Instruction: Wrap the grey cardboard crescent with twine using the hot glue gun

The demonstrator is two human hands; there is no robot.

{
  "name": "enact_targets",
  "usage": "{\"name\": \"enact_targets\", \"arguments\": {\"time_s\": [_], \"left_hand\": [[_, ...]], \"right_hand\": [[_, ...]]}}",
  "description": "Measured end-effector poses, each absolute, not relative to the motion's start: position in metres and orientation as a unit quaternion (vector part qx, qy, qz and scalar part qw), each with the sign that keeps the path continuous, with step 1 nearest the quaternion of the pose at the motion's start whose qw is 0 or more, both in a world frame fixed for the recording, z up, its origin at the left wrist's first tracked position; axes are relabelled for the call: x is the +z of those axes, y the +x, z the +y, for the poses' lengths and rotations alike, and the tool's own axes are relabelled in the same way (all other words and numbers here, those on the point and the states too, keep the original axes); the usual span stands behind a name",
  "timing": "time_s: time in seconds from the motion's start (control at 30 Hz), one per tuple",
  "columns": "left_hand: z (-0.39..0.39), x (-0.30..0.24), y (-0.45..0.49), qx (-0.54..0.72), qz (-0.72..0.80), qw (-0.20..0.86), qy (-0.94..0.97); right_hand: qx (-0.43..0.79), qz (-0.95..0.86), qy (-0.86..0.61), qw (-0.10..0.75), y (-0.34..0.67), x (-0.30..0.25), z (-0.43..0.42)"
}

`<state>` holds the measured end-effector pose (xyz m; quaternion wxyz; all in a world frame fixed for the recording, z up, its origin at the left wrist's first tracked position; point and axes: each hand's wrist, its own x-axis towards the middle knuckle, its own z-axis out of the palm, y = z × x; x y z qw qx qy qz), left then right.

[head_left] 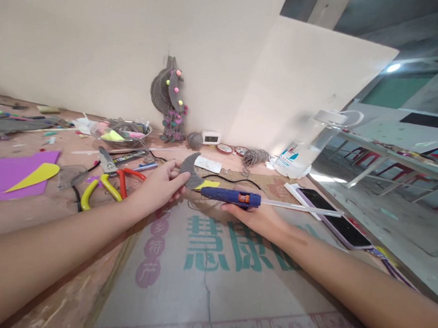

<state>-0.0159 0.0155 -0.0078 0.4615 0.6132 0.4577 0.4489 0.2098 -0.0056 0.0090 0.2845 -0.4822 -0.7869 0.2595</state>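
My left hand (168,181) is closed, pinching a grey crescent-shaped piece (194,171) between thumb and fingers. In my right hand (255,215) lies a blue hot glue gun (220,196), its nozzle pointing left near the lower edge of the crescent. A clear glue stick (298,206) sticks out of the gun's back end. Behind the nozzle a bit of yellow sheet (209,184) shows. Both hands are above a printed cardboard sheet (164,310) with green and purple lettering. Whether the nozzle touches the crescent I cannot tell.
Scissors (108,162) and red-handled pliers (121,177) lie left of my left hand, near purple sheet (1,174). A bowl (146,129) of scraps, a grey hanging ornament (160,92), a small digital clock (210,138) and a water bottle (298,149) stand behind. A phone (335,217) lies right.
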Motion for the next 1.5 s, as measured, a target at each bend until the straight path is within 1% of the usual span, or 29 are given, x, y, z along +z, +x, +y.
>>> {"name": "enact_targets", "arguments": {"time_s": [0.17,0.4,0.63,1.0,1.27,1.5], "left_hand": [[0.0157,-0.0075,-0.0160,0.449,0.455,0.458,0.617],[0.0150,-0.0078,-0.0166,0.447,0.457,0.459,0.617],[0.0145,-0.0079,-0.0157,0.449,0.469,0.453,0.611],[0.0141,-0.0076,-0.0165,0.448,0.464,0.460,0.610],[0.0152,-0.0088,-0.0161,0.450,0.464,0.463,0.606],[0.0151,-0.0090,-0.0165,0.450,0.461,0.467,0.605]], "right_hand": [[0.271,-0.784,-0.479,0.288,0.2090,0.0097,-0.0065],[0.254,-0.784,-0.494,0.279,0.2101,0.0094,-0.0063],[0.275,-0.769,-0.505,0.280,0.2103,0.0087,-0.0069],[0.265,-0.770,-0.506,0.285,0.2106,0.0073,-0.0064],[0.230,-0.765,-0.532,0.283,0.2127,0.0055,-0.0038],[0.250,-0.761,-0.509,0.315,0.2135,0.0056,-0.0032]]}}
